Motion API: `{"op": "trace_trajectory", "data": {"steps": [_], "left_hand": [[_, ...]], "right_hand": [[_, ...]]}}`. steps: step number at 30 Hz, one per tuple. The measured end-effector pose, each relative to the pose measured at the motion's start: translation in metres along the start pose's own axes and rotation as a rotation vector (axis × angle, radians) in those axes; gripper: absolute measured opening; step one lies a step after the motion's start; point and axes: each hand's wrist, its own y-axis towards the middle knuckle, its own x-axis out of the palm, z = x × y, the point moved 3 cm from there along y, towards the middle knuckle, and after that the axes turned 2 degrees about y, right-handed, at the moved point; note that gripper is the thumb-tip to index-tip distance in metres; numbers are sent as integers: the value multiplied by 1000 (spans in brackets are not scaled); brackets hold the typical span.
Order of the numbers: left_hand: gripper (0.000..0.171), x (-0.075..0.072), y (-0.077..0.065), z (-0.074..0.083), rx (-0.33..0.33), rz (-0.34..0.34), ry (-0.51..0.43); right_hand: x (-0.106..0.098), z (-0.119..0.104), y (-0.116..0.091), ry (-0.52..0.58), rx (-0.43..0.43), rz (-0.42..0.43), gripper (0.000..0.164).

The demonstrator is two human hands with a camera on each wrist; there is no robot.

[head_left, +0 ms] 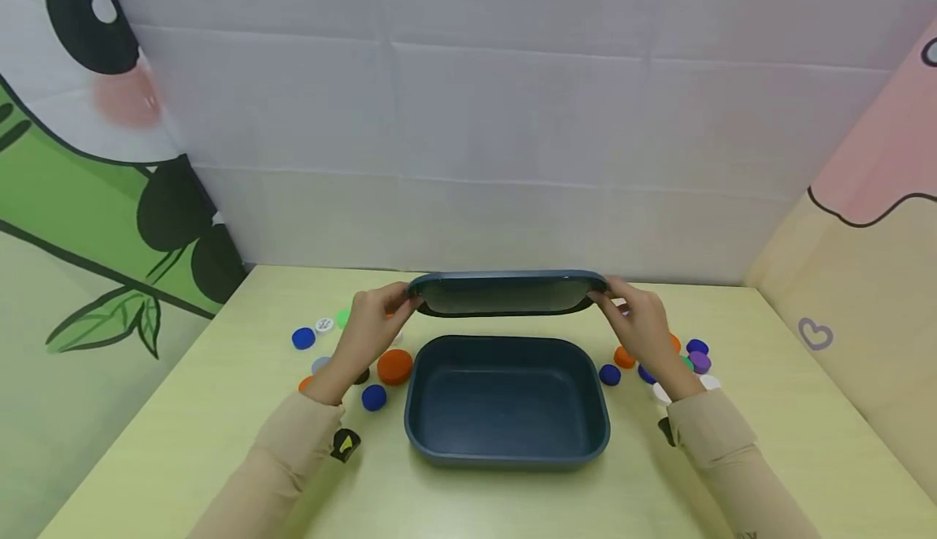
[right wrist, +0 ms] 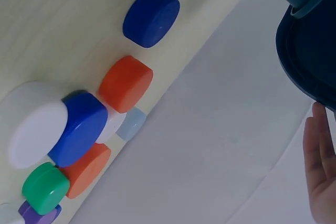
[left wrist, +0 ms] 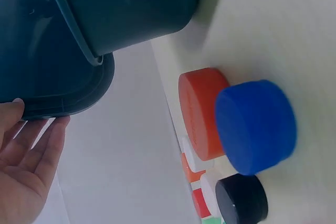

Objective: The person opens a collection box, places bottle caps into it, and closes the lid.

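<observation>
A dark blue lid (head_left: 505, 295) is held up behind and above a dark blue rectangular box (head_left: 507, 401), its underside facing forward. My left hand (head_left: 369, 323) pinches the lid's left end, thumb on one face and fingers on the other; the left wrist view shows this hand (left wrist: 26, 156) at the lid's rim (left wrist: 79, 106). At the right end my right hand (head_left: 640, 323) pinches the lid. In the right wrist view that hand (right wrist: 323, 166) touches the rim, its thumb hidden. The box stands uncovered on the table, with nothing visible inside.
Bottle caps in several colours lie on both sides of the box, including an orange cap (head_left: 395, 367) and a blue cap (head_left: 374, 397) at left, and a blue cap (head_left: 610, 374) and a purple cap (head_left: 699, 362) at right. A pale wall cloth (head_left: 512, 116) hangs behind the table (head_left: 146, 474).
</observation>
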Motion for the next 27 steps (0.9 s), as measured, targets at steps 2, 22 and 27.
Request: {"op": "trace_trajectory", "data": {"steps": [2,22,27], "left_hand": [[14,2,5,-2,-18,11,16],[25,30,47,-32,-317,-95,-17],[29,38,51,-41,-400,-103,-23]], "right_hand": [[2,5,6,17,14,0,8],[31,53,43,115,352,-239,27],[39,62,46,98,442,-275,30]]}}
